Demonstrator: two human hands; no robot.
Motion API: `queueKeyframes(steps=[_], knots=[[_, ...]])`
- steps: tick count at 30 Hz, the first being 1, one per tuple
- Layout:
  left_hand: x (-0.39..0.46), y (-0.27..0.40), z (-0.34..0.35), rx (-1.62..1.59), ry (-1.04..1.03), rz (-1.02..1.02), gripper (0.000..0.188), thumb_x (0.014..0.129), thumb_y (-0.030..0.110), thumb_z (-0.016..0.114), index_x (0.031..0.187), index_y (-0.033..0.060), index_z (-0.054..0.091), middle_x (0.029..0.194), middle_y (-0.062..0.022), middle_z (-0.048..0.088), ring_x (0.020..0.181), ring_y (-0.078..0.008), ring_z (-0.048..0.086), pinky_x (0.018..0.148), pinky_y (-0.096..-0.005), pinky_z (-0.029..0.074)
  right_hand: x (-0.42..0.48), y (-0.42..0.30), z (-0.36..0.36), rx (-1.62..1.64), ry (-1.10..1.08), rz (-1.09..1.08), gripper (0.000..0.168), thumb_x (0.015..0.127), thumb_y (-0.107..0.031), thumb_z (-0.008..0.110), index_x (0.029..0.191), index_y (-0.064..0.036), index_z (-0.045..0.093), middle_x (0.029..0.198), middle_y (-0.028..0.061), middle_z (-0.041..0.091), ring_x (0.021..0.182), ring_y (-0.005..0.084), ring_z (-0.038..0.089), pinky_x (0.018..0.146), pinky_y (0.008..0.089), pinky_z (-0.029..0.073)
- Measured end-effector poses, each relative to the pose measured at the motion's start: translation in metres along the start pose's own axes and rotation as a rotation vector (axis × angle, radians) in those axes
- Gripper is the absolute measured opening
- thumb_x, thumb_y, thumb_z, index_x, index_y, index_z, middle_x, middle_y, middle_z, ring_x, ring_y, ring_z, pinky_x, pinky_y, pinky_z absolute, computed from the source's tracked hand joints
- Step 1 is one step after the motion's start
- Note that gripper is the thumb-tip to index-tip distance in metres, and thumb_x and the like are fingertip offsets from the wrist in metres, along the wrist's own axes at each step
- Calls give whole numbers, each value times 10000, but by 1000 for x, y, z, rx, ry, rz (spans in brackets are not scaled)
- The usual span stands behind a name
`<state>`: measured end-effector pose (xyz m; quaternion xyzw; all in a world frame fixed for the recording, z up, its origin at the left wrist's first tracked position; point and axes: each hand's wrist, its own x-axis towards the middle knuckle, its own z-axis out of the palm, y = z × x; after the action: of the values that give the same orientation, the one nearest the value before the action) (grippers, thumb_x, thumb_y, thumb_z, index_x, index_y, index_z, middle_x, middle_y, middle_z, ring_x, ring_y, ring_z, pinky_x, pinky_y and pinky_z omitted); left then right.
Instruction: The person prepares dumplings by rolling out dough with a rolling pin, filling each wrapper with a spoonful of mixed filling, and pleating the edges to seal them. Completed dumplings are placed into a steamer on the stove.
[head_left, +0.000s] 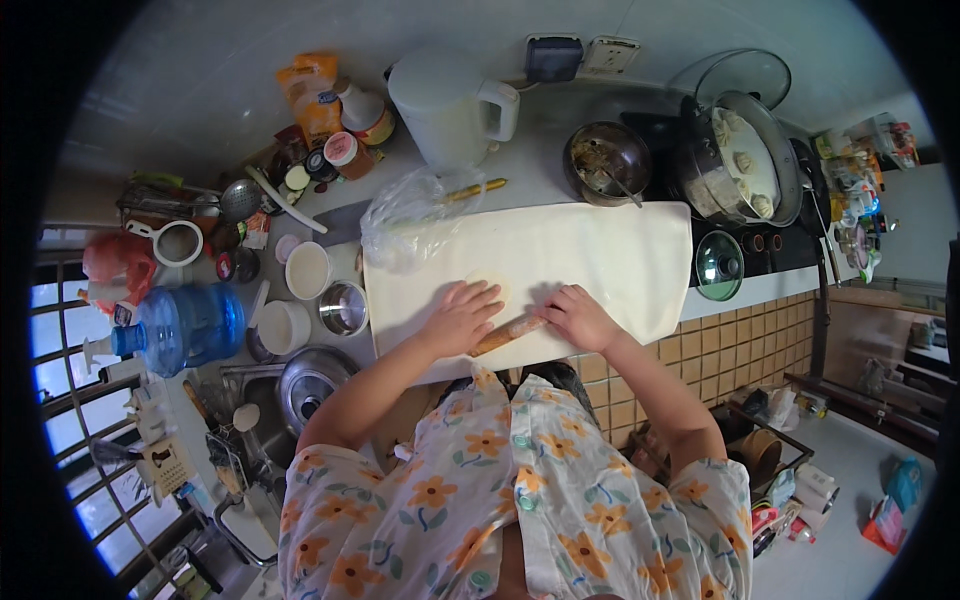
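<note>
A pale mat (630, 262) lies across the counter before me. My left hand (463, 319) rests on it with fingers spread, partly over a thin round of dough (491, 285). A wooden rolling pin (510, 335) lies slantwise on the mat, its near left end beside the heel of my left hand. My right hand (577, 315) grips the pin's other end with bent fingers. Beyond the mat, a metal bowl (607, 161) holds a brownish filling and a spoon. At the right, a steamer pot (750, 161) contains several pleated buns (744, 163) on a white liner.
A crumpled plastic bag (409, 225) overlaps the mat's far left corner. A white electric kettle (442, 112) stands behind it. White tubs (308, 270) and a steel bowl (343, 307) are left of the mat. A glass lid (720, 265) lies right of it.
</note>
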<state>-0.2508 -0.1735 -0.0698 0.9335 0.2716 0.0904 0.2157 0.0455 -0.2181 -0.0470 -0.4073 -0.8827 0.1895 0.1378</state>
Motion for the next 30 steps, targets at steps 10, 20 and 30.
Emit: queueKeyframes(steps=[10, 20, 30], knots=[[45, -33, 18, -342, 126, -983, 412, 736, 212, 788, 1042, 63, 555, 974, -142, 645, 1071, -324, 554, 912, -418, 460, 21, 0, 13, 128, 72, 22, 379, 798, -185, 671, 1167, -105, 642, 1170, 82, 572, 1067, 283, 533, 964, 394, 421], [48, -22, 18, -385, 161, -885, 333, 795, 173, 698, 1066, 50, 548, 994, -202, 662, 1001, -400, 630, 854, -477, 502, 53, -17, 42, -172, 152, 353, 651, 861, -246, 514, 1469, -60, 376, 1550, 137, 333, 1475, 309, 233, 1184, 604, 107], [62, -35, 7, -363, 64, -812, 366, 791, 188, 710, 1080, 22, 559, 1027, -226, 659, 1002, -393, 632, 863, -452, 507, 139, 20, 51, -185, 210, 393, 721, 852, -273, 491, 1504, -35, 298, 1571, 185, 292, 1480, 347, 224, 1188, 617, 79]])
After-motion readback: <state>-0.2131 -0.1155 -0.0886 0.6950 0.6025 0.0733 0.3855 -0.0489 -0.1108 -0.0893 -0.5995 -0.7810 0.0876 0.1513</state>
